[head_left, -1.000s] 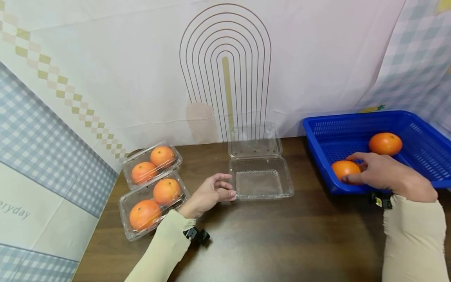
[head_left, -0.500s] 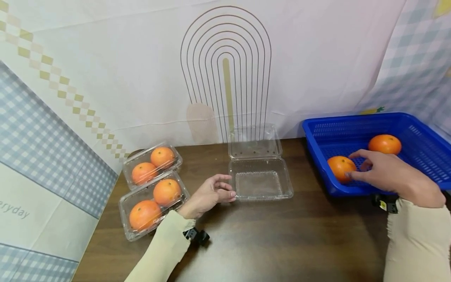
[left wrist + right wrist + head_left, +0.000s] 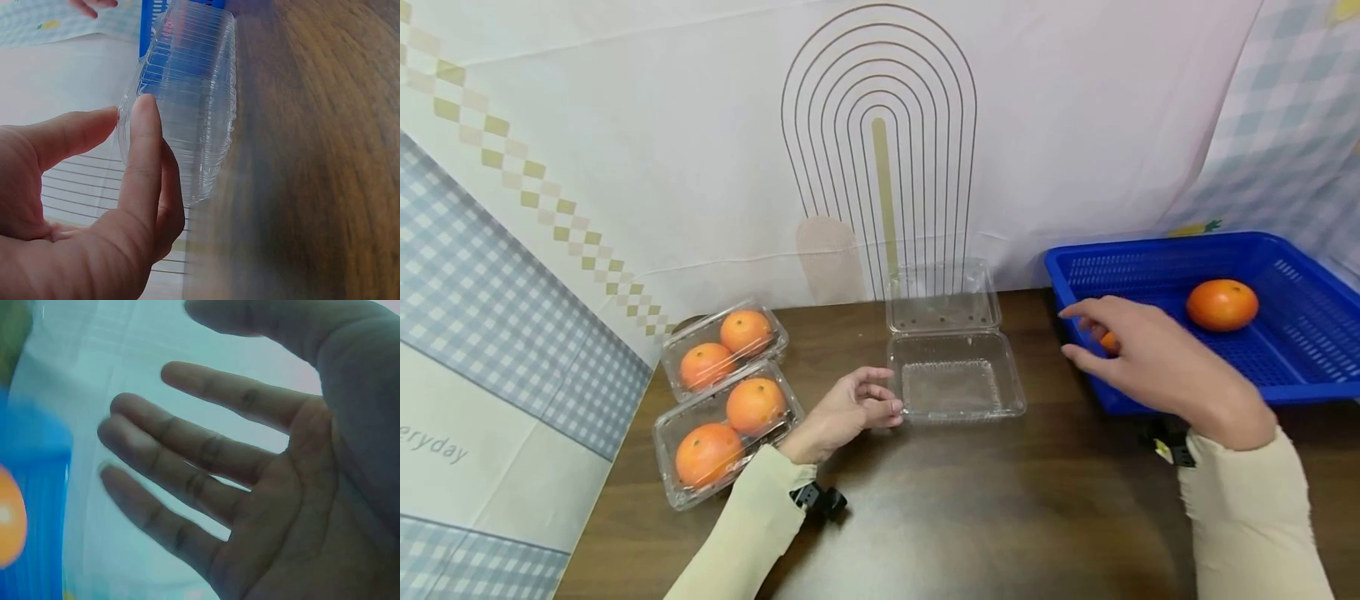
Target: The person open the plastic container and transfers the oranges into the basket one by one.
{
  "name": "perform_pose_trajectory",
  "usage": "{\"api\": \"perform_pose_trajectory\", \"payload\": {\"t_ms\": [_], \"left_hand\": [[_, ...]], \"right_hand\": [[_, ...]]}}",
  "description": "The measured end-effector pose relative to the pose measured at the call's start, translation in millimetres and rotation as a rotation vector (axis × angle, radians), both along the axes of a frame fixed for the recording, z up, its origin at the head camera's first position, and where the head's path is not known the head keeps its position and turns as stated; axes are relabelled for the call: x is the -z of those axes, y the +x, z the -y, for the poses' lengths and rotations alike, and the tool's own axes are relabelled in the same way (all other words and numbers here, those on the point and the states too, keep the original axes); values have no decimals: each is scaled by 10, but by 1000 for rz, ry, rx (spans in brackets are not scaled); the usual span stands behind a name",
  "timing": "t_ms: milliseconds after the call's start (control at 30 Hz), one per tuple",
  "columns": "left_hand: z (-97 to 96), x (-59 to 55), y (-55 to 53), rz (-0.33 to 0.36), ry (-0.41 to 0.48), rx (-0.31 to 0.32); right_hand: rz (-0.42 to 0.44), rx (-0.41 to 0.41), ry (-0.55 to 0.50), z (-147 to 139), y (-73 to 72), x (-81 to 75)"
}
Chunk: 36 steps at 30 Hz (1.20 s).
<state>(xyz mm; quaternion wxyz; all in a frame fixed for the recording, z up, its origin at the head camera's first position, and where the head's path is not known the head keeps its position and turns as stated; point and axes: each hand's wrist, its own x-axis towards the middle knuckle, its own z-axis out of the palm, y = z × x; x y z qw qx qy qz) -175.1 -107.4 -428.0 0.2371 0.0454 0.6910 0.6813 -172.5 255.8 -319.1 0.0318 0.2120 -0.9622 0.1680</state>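
Note:
A clear plastic clamshell container (image 3: 958,379) stands on the table with its lid (image 3: 943,304) raised against the backdrop. My left hand (image 3: 850,408) is at its left edge, and in the left wrist view the thumb and forefinger (image 3: 145,137) pinch the rim. Over the left side of the blue basket (image 3: 1285,387), my right hand (image 3: 1157,358) is held with nothing in it. Its fingers (image 3: 206,447) are spread and fairly straight in the right wrist view. One orange (image 3: 1109,342) in the basket is mostly hidden behind that hand; another orange (image 3: 1222,305) lies farther right.
Two closed clear containers, a rear one (image 3: 778,327) and a front one (image 3: 672,492), sit at the left with two oranges each. The wooden table (image 3: 970,517) meets a patterned cloth backdrop (image 3: 715,167) behind the containers. A blue checked cloth (image 3: 1300,150) hangs behind the basket.
My right hand has come off the orange in the basket and moved left and up, over the basket's left rim. That orange had shifted slightly left. My left hand has stayed put.

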Motion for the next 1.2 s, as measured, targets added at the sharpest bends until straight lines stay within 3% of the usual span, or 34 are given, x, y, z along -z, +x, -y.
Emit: {"api": "perform_pose_trajectory", "payload": {"t_ms": [200,333,500,700,867,1000,1200], "left_hand": [[7,-40,11,-32,-49,-39],[57,-101,48,-101,-176,-96],[181,-284,171,-261,-403,-168],[434,-434,460,-491,-625,-187],[667,-511,679,-653,-727,-181],[880,-525,789,-680,-807,-180],[1171,-464,946,-642,-968,-167]], "right_hand": [[149,-60,45,369,12,141],[232,-45,102,502,18,243],[296,-38,105,609,-19,339],[316,-58,126,677,-101,450],[307,-109,113,678,-167,492],[280,-155,73,695,-208,547],[214,-175,55,780,-227,679]]}}
